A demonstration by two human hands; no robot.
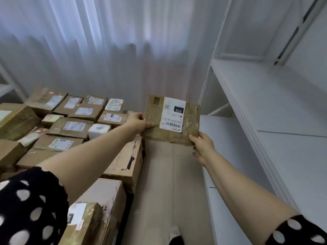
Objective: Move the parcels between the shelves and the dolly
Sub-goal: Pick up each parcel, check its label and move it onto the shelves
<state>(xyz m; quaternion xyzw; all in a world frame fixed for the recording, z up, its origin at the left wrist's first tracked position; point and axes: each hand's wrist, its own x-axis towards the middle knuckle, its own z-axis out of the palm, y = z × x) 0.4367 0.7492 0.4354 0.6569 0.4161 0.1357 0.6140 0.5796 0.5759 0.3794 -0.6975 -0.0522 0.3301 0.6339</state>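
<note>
Parcel: flat brown cardboard parcel (190, 119), wrapped in clear tape and bearing a white shipping label marked 010, is held in the air above the pale floor (159, 174); it touches neither the stack nor the shelving.
Left hand: the left hand (137, 122) grips the parcel's left short edge, thumb laid on the top face, the other fingers hidden underneath.
Right hand: the right hand (203, 147) holds the near right corner, thumb against the edge, fingers curled below it.
Long axis: runs left to right across the view, from one hand to the other; the labelled face tilts up toward the camera.
Direction to the shelf: the white metal shelving unit (265, 103) stands just to the right of the parcel, so the right hand is the nearer and would probably lead the right end in first.
Stack: brown cardboard boxes with white labels (70, 126) lie packed together at left, beneath the left forearm; any dolly under them is hidden.
Step, as a judgement: mid-carry, most likely from stack to shelf.
Backdrop: white pleated curtain (106, 50).
</note>
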